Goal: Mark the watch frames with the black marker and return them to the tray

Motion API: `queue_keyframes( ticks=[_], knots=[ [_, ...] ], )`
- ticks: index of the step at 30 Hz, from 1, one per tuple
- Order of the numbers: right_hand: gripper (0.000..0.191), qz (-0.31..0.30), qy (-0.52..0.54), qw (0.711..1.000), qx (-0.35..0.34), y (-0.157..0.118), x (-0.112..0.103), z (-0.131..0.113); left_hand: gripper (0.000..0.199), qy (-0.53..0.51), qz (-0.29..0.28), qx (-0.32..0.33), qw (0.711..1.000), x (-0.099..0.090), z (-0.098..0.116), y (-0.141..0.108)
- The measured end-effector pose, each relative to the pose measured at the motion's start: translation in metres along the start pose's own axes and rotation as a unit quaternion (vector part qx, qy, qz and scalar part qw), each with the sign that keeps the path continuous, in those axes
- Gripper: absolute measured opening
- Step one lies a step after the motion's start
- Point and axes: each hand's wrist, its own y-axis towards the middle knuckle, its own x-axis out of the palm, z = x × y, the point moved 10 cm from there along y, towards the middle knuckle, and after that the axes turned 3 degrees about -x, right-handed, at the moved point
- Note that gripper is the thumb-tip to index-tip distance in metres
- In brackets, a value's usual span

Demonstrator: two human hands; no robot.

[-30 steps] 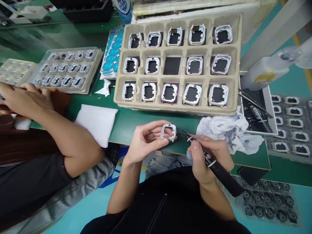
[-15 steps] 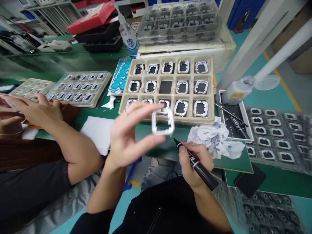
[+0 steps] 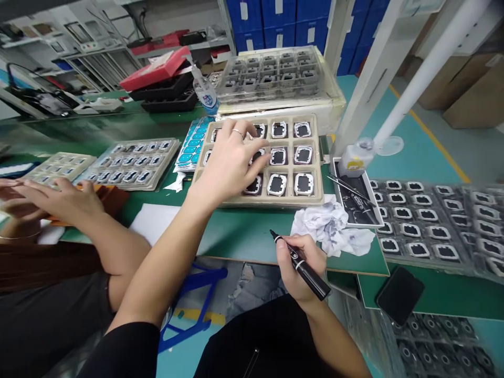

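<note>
My left hand (image 3: 232, 157) reaches over the beige tray (image 3: 315, 198), covering several of its left and middle compartments. Its thumb and fingers are apart, near a frame in the middle row; whether they touch it is hidden. White-rimmed square frames, such as the one at the tray's front right corner (image 3: 304, 184), lie in the compartments on dark pads. Lower right, my right hand (image 3: 301, 262) is closed around a black marker (image 3: 311, 278). The marker's dark tip is uncovered and points up and left above the green table (image 3: 236, 231).
Crumpled paper (image 3: 326, 223) and a white box (image 3: 380, 220) with tweezers and a small bottle lie to the right. A pump bottle (image 3: 205, 94) stands behind the tray. At the left, a co-worker's hands (image 3: 66, 202) are near more trays. A white cloth (image 3: 155, 223) lies between us.
My left hand has moved from in front of the tray up over it, and the white frame it held is no longer visible between its fingers. My right hand still holds the marker. The view has shifted.
</note>
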Motion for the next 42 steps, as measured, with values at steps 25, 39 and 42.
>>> queue_keyframes(
  ticks=[25,39,42],
  knots=[
    [0.011,-0.007,-0.021,1.000,-0.007,0.002,-0.005,-0.006,0.055,-0.727,0.070,-0.270,0.627,0.038,-0.003,-0.162],
    [0.012,-0.019,0.059,0.998,0.033,-0.004,0.005,0.005,0.060,-0.650,-0.048,-0.342,0.677,0.091,0.018,-0.187],
    [0.009,-0.021,0.054,0.998,0.010,0.002,0.011,-0.002,0.054,-0.622,-0.055,-0.325,0.710,0.090,0.021,-0.187]
  ],
)
